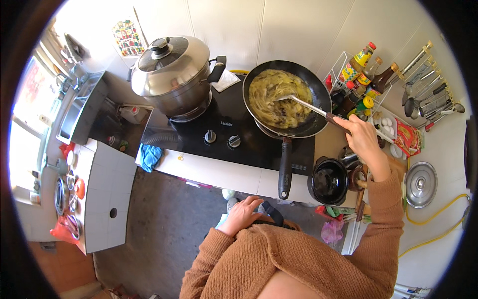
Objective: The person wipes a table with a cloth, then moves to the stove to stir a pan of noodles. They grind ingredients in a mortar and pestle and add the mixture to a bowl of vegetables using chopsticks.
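Observation:
My right hand (360, 138) grips the dark handle of a metal spatula (310, 107). Its head dips into yellowish, stringy food in broth (276, 89), and part of the blade is hidden there. The food fills the left and middle of a black frying pan (321, 93) on the right burner. The pan's black handle (285, 168) points toward me over the counter edge. Low in front of my body rests my left hand (244, 213), near a black strap at my waist. It appears to hold nothing, its fingers lying close together.
A large lidded steel pot (179, 86) stands on the left burner of the black Haier gas hob (224, 149). Right of the pan handle sits a black pot (328, 181). Sauce bottles (358, 67) crowd a white wire rack behind it. A blue cloth (150, 157) hangs at the counter's left edge.

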A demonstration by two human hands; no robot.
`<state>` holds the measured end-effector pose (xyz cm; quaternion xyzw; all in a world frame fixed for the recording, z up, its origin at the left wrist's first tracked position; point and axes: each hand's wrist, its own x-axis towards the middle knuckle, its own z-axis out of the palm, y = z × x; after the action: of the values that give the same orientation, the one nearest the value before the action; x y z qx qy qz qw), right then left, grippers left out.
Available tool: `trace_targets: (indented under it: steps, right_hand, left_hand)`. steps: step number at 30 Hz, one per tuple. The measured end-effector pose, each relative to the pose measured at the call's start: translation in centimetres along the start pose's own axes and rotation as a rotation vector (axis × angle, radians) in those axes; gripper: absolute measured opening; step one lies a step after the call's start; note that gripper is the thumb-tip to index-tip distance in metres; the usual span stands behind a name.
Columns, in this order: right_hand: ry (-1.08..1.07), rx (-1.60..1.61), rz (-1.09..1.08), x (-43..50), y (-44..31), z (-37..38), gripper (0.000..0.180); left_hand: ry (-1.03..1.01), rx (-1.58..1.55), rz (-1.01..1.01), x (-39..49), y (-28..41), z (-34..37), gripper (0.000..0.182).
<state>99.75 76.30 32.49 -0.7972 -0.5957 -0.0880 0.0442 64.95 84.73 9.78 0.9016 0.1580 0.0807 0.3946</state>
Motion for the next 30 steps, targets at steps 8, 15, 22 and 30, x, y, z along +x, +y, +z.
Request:
trace_targets:
  steps: [8, 15, 22, 30]
  right_hand:
    - [0.144, -0.011, 0.008, -0.4, 0.6, 1.9, 0.042]
    - [0.074, 0.153, 0.256, -3.9, 2.9, -3.7, 0.041]
    - [0.066, 0.166, 0.425, -3.9, 5.6, -1.5, 0.04]
    - [-0.296, 1.028, 0.627, -0.8, 7.5, 3.9, 0.04]
  left_hand:
    - [0.01, 0.03, -0.019, -0.2, 0.2, 0.0, 0.046]
    - [0.014, 0.041, 0.014, 0.1, 0.4, 0.4, 0.046]
    - [0.012, 0.037, 0.034, 0.3, 0.1, 1.1, 0.046]
    - [0.007, 0.006, -0.017, -0.3, 0.4, 0.5, 0.045]
